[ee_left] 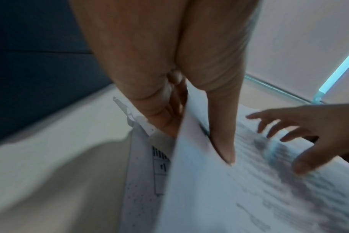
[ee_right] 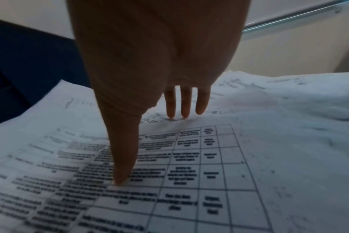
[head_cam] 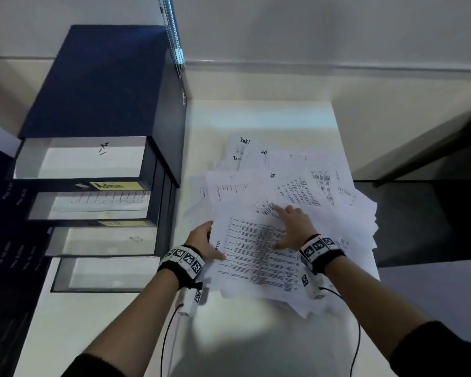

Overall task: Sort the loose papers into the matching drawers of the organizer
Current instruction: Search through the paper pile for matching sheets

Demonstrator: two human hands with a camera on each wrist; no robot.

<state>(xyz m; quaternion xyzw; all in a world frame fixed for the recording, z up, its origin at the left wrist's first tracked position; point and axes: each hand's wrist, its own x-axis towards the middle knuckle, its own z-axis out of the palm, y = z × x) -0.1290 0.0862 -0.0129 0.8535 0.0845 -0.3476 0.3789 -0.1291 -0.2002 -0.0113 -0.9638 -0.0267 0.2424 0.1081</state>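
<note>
A dark blue organizer point(head_cam: 93, 85) stands at the left of the white table, several drawers pulled out; one front bears a yellow "Admin" label point(head_cam: 117, 185). A loose pile of papers point(head_cam: 310, 186) covers the table's right part. On top lies a sheet with a printed table point(head_cam: 256, 254) point(ee_left: 249, 197) point(ee_right: 209, 173). My left hand point(head_cam: 215, 240) point(ee_left: 195, 140) pinches that sheet's left edge, thumb on top, fingers underneath. My right hand point(head_cam: 279, 227) point(ee_right: 149, 148) rests flat on the same sheet, fingers straight and spread, fingertips point(ee_right: 184, 113) touching paper.
The top drawer point(head_cam: 79, 159) holds a white sheet with a handwritten mark. A bare stretch of table point(head_cam: 256, 336) lies near me. A dark surface point(head_cam: 419, 219) borders the table on the right. A metal rail point(head_cam: 174, 36) runs up the wall behind the organizer.
</note>
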